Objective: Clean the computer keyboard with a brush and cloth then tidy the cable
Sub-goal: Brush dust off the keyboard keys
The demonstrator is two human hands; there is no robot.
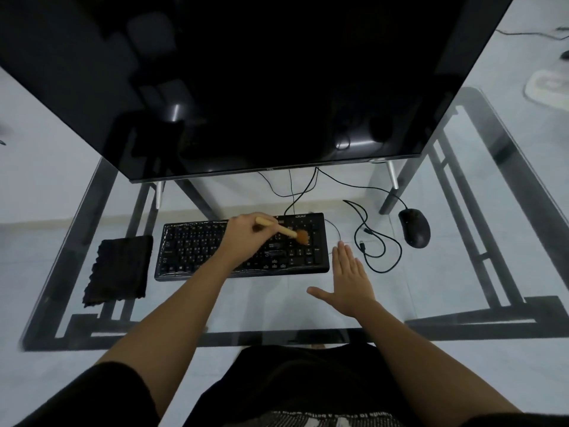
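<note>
A black keyboard [191, 251] lies on the glass desk in front of the monitor. My left hand [243, 234] reaches across it, holding a small wooden-handled brush [286, 232] whose tan bristles touch the keys on the right side. My right hand [349, 280] rests flat and open on the glass just off the keyboard's right front corner. A dark folded cloth [120, 269] lies left of the keyboard. A loose black cable [380, 245] loops on the glass to the right of the keyboard.
A large dark monitor [261, 87] stands on thin legs behind the keyboard. A black mouse [414, 228] sits at the right, its wire running under the screen. The desk's black frame [480, 325] shows through the glass.
</note>
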